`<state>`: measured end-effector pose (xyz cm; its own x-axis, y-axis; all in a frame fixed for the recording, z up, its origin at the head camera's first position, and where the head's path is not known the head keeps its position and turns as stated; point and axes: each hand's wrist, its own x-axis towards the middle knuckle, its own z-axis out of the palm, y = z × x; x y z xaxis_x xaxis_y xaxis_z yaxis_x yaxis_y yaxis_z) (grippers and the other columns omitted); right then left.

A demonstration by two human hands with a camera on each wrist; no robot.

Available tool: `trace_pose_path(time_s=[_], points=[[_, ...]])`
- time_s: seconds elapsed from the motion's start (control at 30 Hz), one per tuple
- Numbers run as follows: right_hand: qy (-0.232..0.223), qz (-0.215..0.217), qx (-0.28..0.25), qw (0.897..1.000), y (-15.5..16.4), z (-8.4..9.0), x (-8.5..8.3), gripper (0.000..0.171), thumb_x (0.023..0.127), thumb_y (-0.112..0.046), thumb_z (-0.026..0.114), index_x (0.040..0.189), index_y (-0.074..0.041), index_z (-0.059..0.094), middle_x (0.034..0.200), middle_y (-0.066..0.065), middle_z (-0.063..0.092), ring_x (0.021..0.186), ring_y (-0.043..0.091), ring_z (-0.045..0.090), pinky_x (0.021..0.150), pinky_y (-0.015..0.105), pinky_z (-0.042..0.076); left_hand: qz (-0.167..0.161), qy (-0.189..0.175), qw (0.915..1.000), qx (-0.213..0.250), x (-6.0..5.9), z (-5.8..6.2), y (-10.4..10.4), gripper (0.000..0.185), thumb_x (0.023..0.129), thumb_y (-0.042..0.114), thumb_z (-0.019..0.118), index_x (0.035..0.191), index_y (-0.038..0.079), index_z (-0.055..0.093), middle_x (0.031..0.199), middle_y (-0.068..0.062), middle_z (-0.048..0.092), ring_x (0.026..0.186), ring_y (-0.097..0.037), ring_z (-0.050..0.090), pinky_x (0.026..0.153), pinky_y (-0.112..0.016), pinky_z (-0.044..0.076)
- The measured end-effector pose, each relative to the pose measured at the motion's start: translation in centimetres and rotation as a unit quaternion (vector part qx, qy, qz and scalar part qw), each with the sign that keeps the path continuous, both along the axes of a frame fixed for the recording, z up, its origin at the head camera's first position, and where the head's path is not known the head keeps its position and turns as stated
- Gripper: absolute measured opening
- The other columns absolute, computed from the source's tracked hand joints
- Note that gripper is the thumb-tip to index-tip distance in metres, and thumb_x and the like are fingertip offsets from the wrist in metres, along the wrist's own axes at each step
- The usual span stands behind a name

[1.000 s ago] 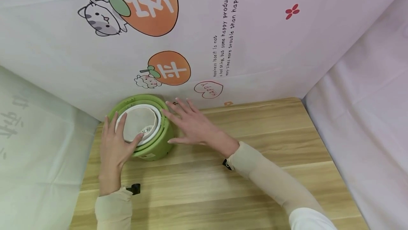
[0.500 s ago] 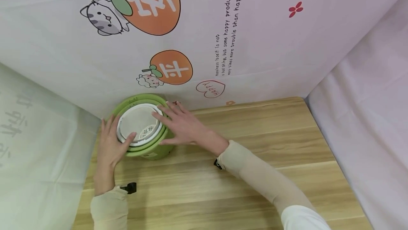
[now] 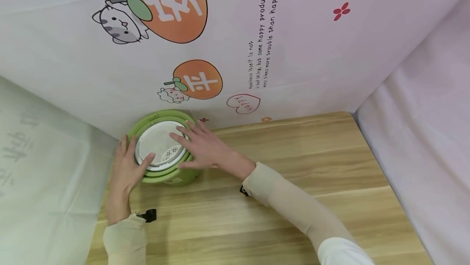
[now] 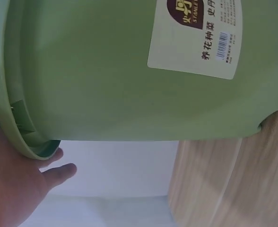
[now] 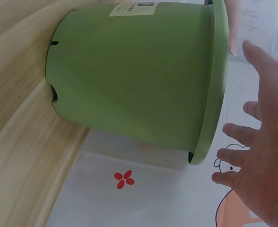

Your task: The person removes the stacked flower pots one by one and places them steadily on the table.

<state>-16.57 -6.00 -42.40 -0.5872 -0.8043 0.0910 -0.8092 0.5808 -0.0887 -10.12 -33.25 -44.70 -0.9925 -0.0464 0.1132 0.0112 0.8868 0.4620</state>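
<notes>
A green plastic pot (image 3: 167,175) stands at the table's back left corner, with a white perforated insert (image 3: 158,142) sitting in its mouth. My left hand (image 3: 126,167) lies against the pot's left rim, fingers straight along the side and thumb resting on the insert's edge. My right hand (image 3: 202,151) reaches in from the right, its spread straight fingers lying across the rim and onto the insert. The left wrist view shows the pot's wall (image 4: 106,80) with a paper label (image 4: 195,35) and my palm (image 4: 11,189) at the rim. In the right wrist view the pot (image 5: 134,75) sits beside my open fingers (image 5: 262,156).
The wooden table (image 3: 293,167) stretches right and toward me. A printed cloth backdrop (image 3: 257,53) rises just behind the pot. Plain cloth walls close the left side (image 3: 44,175) and the right side (image 3: 422,134). A black clip (image 3: 148,215) sits at my left cuff.
My right hand has slid left from beside the pot, and its fingers now lie over the rim and the insert. The left hand has stayed at the left rim.
</notes>
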Motion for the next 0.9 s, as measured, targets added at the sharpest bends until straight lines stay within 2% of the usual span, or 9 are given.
trace_pose_path(time_s=[0.27, 0.5, 0.7, 0.9], points=[[-0.012, -0.004, 0.004, 1.0, -0.8, -0.5, -0.6, 0.092, 0.088, -0.077, 0.043, 0.16, -0.025, 0.019, 0.164, 0.008, 0.023, 0.15, 0.035, 0.016, 0.12, 0.055, 0.015, 0.013, -0.002, 0.9998, 0.013, -0.2, -0.3, -0.3, 0.09, 0.095, 0.052, 0.057, 0.158, 0.002, 0.017, 0.165, -0.021, 0.003, 0.143, -0.056, 0.014, 0.103, -0.078, 0.021], [-0.023, -0.004, 0.016, 1.0, -1.5, -0.6, -0.7, 0.089, 0.089, -0.077, 0.042, 0.159, -0.026, 0.023, 0.16, 0.006, 0.031, 0.148, 0.035, 0.023, 0.12, 0.055, 0.013, 0.023, 0.0, 0.9996, 0.017, -0.3, -0.6, -0.5, 0.087, 0.096, 0.053, 0.055, 0.159, 0.006, 0.017, 0.166, -0.014, 0.001, 0.143, -0.054, 0.017, 0.101, -0.079, 0.024], [-0.031, 0.0, 0.029, 0.999, -2.0, -0.7, -0.8, 0.084, 0.09, -0.076, 0.042, 0.157, -0.027, 0.029, 0.157, 0.004, 0.037, 0.148, 0.036, 0.023, 0.119, 0.059, 0.014, 0.023, 0.008, 0.9994, 0.022, -0.4, -0.9, -0.3, 0.086, 0.096, 0.052, 0.057, 0.158, 0.006, 0.02, 0.166, -0.016, 0.006, 0.142, -0.054, 0.02, 0.101, -0.078, 0.026], [-0.032, -0.006, 0.036, 0.999, -2.5, -0.8, -0.9, 0.081, 0.089, -0.077, 0.041, 0.155, -0.029, 0.034, 0.156, 0.0, 0.04, 0.147, 0.038, 0.026, 0.119, 0.061, 0.012, 0.028, 0.019, 0.9986, 0.04, -0.4, -1.0, -0.3, 0.079, 0.099, 0.052, 0.05, 0.159, 0.01, 0.021, 0.166, -0.011, 0.005, 0.142, -0.054, 0.021, 0.102, -0.078, 0.024]])
